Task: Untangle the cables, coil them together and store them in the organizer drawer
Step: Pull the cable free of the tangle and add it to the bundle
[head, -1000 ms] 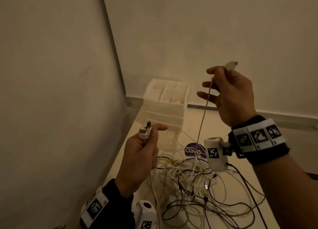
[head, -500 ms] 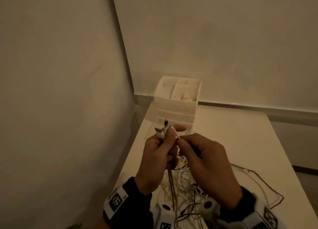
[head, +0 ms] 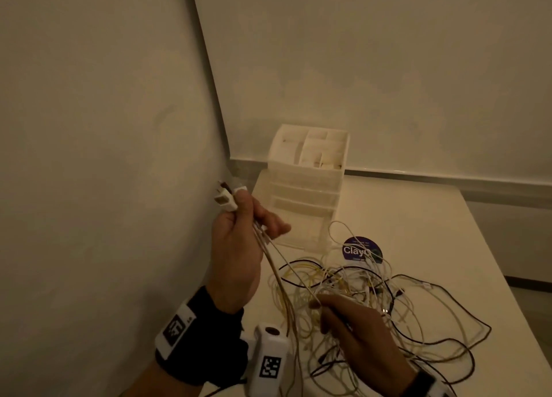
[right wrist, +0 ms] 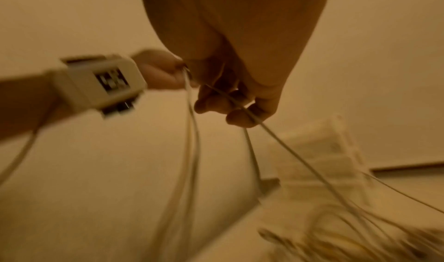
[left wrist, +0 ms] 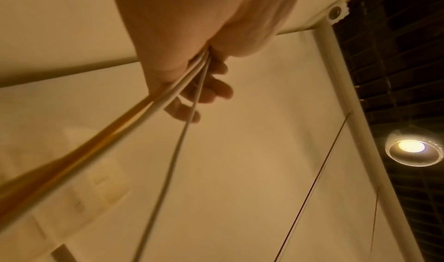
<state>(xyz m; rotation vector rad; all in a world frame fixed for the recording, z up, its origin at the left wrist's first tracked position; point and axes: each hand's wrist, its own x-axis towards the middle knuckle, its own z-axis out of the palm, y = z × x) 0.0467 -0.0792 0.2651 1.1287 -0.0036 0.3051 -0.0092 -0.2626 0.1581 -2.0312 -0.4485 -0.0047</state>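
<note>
White and yellow cables (head: 343, 286) mostly lie in a loose tangle on the desk (head: 448, 232), with black ones looped through them, so you are early in the job: by my reading you are gathering ends, and the untangling, coiling and storing are all left to do. The organizer (head: 304, 184) stands at the back corner of the desk, just behind the tangle, and its bottom drawer looks pulled out with nothing in it that I can make out.

Your left hand (head: 239, 247) is raised near the wall, its fingers (left wrist: 216, 91) curled around several plug ends and the strands that hang from them down to the pile. Your right hand (head: 355, 328) is low over the near side of the tangle, its fingers (right wrist: 240, 117) pinching one pale strand that runs up towards your left hand.
</note>
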